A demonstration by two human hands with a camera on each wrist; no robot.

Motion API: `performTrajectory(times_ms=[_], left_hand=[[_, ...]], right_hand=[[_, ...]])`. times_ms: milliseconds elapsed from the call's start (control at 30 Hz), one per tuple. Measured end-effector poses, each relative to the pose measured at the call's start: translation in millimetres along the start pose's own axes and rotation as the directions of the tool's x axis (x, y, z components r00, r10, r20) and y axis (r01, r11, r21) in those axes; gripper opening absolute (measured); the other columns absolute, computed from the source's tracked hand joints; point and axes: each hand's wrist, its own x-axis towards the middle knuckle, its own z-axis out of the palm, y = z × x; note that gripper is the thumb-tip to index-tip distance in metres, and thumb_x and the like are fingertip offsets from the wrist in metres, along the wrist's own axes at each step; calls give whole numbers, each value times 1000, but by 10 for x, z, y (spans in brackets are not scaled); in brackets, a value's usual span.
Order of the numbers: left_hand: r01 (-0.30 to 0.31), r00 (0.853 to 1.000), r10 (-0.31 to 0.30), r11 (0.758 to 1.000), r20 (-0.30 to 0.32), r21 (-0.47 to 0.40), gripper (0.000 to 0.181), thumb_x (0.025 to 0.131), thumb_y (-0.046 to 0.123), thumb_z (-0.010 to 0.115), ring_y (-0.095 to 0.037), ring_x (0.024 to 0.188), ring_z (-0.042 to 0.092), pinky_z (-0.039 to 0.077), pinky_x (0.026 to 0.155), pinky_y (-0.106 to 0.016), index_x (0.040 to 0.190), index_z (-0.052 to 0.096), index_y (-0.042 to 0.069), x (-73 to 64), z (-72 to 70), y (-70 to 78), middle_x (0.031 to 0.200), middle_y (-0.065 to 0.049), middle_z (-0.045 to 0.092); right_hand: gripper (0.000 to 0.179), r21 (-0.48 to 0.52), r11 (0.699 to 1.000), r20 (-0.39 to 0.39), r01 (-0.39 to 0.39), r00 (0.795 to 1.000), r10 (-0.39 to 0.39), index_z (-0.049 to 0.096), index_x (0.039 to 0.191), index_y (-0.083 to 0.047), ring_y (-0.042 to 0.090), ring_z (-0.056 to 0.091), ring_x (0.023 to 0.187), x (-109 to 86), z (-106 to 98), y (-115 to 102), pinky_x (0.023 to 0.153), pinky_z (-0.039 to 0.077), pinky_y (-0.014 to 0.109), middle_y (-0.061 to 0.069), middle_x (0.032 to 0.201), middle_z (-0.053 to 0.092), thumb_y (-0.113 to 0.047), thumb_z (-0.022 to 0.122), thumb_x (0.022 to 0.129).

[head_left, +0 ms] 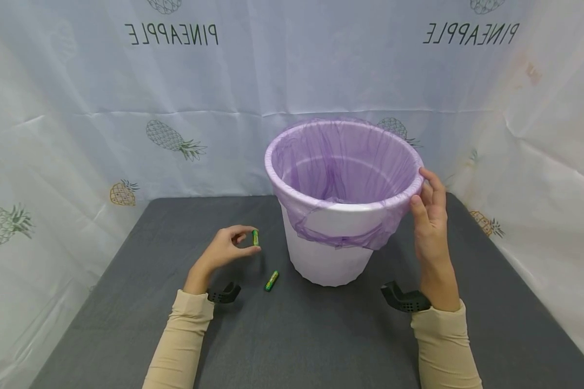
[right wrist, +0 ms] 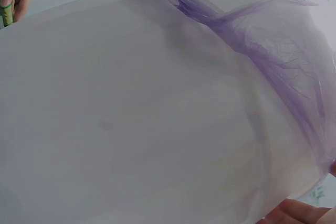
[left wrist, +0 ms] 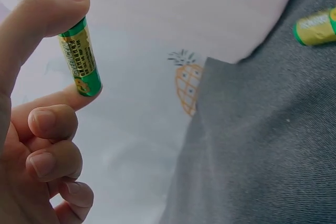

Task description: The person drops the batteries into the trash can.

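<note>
My left hand (head_left: pixel 227 247) pinches a green and yellow battery (head_left: pixel 256 237) end to end between thumb and forefinger, above the table. The left wrist view shows this battery (left wrist: pixel 81 61) upright, with the other fingers curled below. A second such battery (head_left: pixel 271 281) lies on the table between that hand and a white trash bin (head_left: pixel 328 265). A thin purple bag (head_left: pixel 350 237) lines the bin and folds over its rim. My right hand (head_left: pixel 430 221) holds the bin's right side at the rim, thumb toward the front. In the right wrist view, the bin hides most of that hand.
The dark grey cloth-covered table (head_left: pixel 321 335) lies beneath everything. White pineapple-print curtains (head_left: pixel 214 81) stand behind it and at both sides. Each wrist wears a black camera mount (head_left: pixel 405 298).
</note>
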Motion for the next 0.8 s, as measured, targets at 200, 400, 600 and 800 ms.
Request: performTrajectory(times_ms=[200,400,600,800], left_hand=[[2,1000,-2,1000,-15,-8,42,81,21,78,-8,65,34,34,62,-24,117,66,5,-16,-41,83,75,-1,36],[21,998,-22,1000,-55,-15,40,82,20,78,-8,64,32,33,62,-24,118,66,7,-20,-72,202,75,-3,34],[43,991,-42,999,-129,4,40,83,10,75,-3,60,24,29,61,-22,120,63,0,-72,-117,418,75,-7,34],[-37,974,33,999,-223,-15,37,81,10,77,-4,61,23,26,59,-22,116,66,4,-78,-179,470,75,-4,33]], right_hand=[[41,1,1000,-2,-3,1000,3,38,141,-13,9,52,108,-2,1,0,95,40,20,2,127,55,-10,46,100],[41,-2,1000,-10,-3,1000,3,39,141,-13,9,53,108,-5,-1,-4,95,41,20,2,127,55,-11,46,100],[41,9,1000,-1,-7,1000,7,38,141,-13,9,53,108,-5,7,-2,95,40,20,2,128,55,-11,47,101],[42,-2,1000,3,15,1000,-15,38,141,-12,7,53,106,-3,-10,20,93,42,19,1,126,57,-10,46,101]])
